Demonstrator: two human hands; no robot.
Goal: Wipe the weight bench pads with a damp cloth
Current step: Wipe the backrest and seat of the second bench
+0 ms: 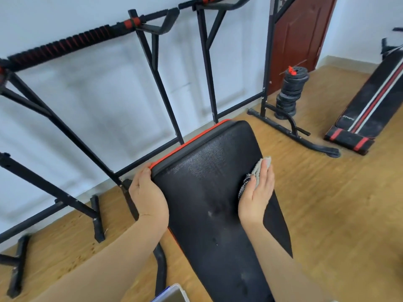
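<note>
Now – cloth [257, 168] under right hand [257, 192] | left hand [148, 192] grips pad [207, 192] edge

Second bench [368, 101], right of frame: small white logo near its lower end, too blurred to read.
Frame post [270, 22], upper right: faint markings near the top, unreadable.
Pad [207, 182], centre: no lettering seen.
Weight plates [290, 92], right of centre: no numbers legible.
Readable text overall: none.
</note>
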